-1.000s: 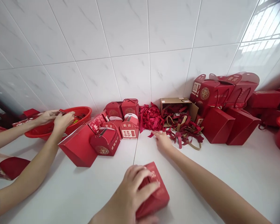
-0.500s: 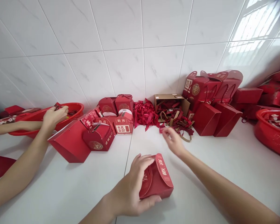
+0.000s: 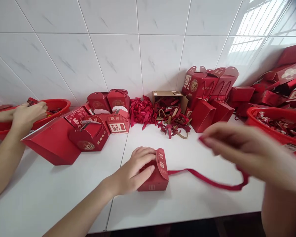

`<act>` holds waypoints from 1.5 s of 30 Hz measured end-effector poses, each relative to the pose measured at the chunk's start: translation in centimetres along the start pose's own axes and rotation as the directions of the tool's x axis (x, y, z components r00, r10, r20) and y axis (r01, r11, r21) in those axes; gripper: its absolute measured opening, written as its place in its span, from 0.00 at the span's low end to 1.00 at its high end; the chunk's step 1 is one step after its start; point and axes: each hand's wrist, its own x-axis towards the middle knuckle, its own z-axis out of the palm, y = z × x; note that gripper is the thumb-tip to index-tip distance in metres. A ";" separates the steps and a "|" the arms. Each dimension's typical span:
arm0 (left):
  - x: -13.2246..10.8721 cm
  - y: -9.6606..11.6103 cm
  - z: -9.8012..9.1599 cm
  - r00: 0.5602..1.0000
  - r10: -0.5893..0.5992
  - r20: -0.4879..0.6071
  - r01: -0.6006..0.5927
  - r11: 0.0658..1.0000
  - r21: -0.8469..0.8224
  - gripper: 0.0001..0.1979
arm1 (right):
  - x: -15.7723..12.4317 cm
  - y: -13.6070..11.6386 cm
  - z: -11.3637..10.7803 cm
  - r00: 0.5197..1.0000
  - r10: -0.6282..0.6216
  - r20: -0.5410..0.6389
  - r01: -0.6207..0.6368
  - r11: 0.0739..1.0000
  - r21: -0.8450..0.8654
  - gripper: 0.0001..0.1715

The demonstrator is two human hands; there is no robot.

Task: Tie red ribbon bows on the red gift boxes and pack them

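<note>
Maybe so it won't slide, the left hand (image 3: 135,172) is wrapped over the small box (image 3: 159,180), lower middle; the blurry right hand (image 3: 249,153), lower right, pinches the ribbon (image 3: 207,180).

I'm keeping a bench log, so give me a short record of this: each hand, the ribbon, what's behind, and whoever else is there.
Left hand: on top of small red box
Right hand: blurred, raised, pinching red ribbon
Ribbon path: box's right side to right hand; far end unclear
Behind: ribbon heap, straps spilling from open carton
Co-worker: hands at left red basin
</note>
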 end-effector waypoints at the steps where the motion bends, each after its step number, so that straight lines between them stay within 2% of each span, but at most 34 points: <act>1: 0.2 0.0 0.2 0.999 -0.034 -0.034 0.034 0.999 -0.005 0.15 | 0.2 -0.2 1.0 0.995 0.009 0.097 -0.006 0.999 -0.037 0.10; 3: 0.5 0.2 0.5 0.993 -0.082 -0.083 0.083 0.997 -0.001 0.14 | 0.6 -0.4 3.0 0.970 0.048 0.238 -0.023 0.994 -0.104 0.11; 7: 0.6 0.6 0.6 0.988 -0.112 -0.103 0.111 0.994 -0.016 0.14 | 1.2 -0.4 5.1 0.953 0.092 0.288 -0.038 0.981 -0.189 0.10; 11: 0.5 0.7 0.5 0.988 -0.107 -0.111 0.106 0.994 -0.020 0.15 | 1.6 -0.7 5.1 0.933 0.074 0.353 0.047 0.946 -0.322 0.14; 20: 0.7 1.0 0.8 0.990 -0.094 -0.104 0.092 0.995 -0.029 0.14 | 3.2 -2.8 4.6 0.890 0.088 0.447 0.173 0.842 -0.511 0.10; 28: 0.9 1.2 0.7 0.989 -0.102 -0.110 0.096 0.994 -0.057 0.11 | 3.9 -3.7 5.3 0.872 0.047 0.488 0.252 0.810 -0.529 0.13; 33: 0.9 1.6 0.7 0.976 -0.179 -0.126 0.170 0.982 -0.076 0.11 | 3.8 -3.0 5.6 0.876 -0.030 0.482 0.271 0.857 -0.439 0.12; 36: 0.8 1.3 0.7 0.965 -0.187 -0.183 0.157 0.973 -0.167 0.10 | 4.1 -2.4 5.3 0.897 -0.099 0.430 0.249 0.918 -0.308 0.12; 38: 0.8 0.8 0.6 0.937 -0.200 -0.286 0.126 0.958 -0.259 0.09 | 4.6 -2.0 5.3 0.915 -0.125 0.383 0.221 0.951 -0.216 0.18; 40: 0.8 0.4 0.2 0.894 -0.224 -0.388 0.078 0.931 -0.358 0.08 | 5.2 -1.8 5.6 0.913 -0.126 0.388 0.178 0.979 -0.100 0.20; 43: 0.7 0.5 -0.7 0.849 -0.238 -0.471 -0.022 0.876 -0.482 0.07 | 6.0 -1.8 6.4 0.887 -0.131 0.444 0.093 0.990 0.107 0.15; 45: 0.2 1.0 -1.2 0.823 -0.244 -0.513 -0.058 0.862 -0.503 0.07 | 6.2 -2.2 6.6 0.883 -0.143 0.446 0.035 0.970 0.243 0.13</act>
